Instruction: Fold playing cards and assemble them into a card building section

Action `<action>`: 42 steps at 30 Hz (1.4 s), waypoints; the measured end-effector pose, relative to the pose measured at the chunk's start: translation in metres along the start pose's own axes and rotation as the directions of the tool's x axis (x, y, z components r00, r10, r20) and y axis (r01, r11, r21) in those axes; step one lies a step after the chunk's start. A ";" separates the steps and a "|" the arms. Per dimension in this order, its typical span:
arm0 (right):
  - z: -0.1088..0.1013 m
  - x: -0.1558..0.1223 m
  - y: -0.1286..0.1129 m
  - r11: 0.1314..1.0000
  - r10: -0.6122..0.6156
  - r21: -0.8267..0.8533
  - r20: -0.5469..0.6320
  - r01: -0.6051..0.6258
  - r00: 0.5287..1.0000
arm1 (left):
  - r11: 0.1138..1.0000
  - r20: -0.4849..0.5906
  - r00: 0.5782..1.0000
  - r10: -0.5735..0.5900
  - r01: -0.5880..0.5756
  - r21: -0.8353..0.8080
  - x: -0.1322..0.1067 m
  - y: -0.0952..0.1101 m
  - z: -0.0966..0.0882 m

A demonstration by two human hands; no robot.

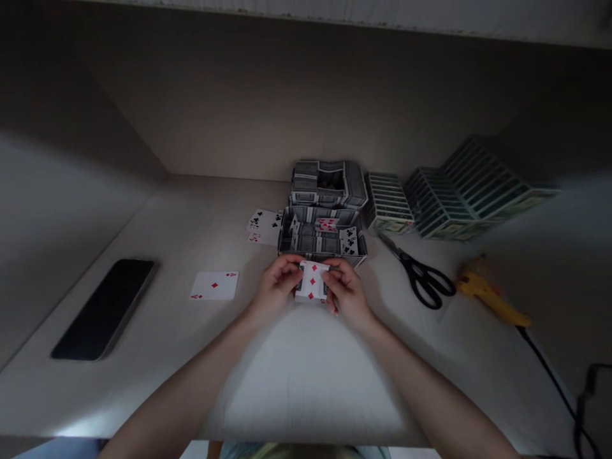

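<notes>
Diamond card (312,280), edges pinched by left hand (277,282) and right hand (350,291), seems just beside the box (356,261); tabletop (310,382) spreads nearer.

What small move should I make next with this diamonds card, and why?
Perhaps press both thumbs along the sides of the diamonds card: your left hand and right hand hold opposite edges, and dark patterned strips show there, suggesting folds.

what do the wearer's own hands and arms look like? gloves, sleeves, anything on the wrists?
No gloves on the left hand or right hand. Left forearm and right forearm are sleeveless to the frame edge. No watch, bracelet or cable visible; the light's too dim to judge fine markings.
</notes>
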State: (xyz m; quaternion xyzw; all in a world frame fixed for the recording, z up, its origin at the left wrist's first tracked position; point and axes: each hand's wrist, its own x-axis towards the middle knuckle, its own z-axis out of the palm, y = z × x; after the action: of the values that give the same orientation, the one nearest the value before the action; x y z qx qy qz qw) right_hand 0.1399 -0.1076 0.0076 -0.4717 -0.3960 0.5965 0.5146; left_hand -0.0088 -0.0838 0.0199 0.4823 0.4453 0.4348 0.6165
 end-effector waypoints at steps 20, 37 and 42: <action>0.005 0.000 0.004 0.990 -0.083 -0.111 0.020 0.085 0.996 | 0.910 -0.026 0.976 0.215 -0.190 0.369 -0.004 -0.017 0.004; -0.006 -0.002 -0.006 0.797 0.254 0.420 0.418 -0.433 0.872 | 0.838 -0.076 0.934 0.348 -0.274 0.472 -0.005 -0.018 -0.001; -0.006 -0.001 -0.007 0.820 0.217 0.427 0.385 -0.382 0.897 | 0.743 0.014 0.884 0.466 -0.400 0.536 -0.006 -0.014 0.000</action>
State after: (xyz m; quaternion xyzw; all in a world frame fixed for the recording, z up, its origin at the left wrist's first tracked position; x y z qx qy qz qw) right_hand 0.1477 -0.1074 0.0130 -0.2790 -0.2286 0.8197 0.4449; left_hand -0.0087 -0.0923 0.0071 0.6947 0.4587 0.4562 0.3146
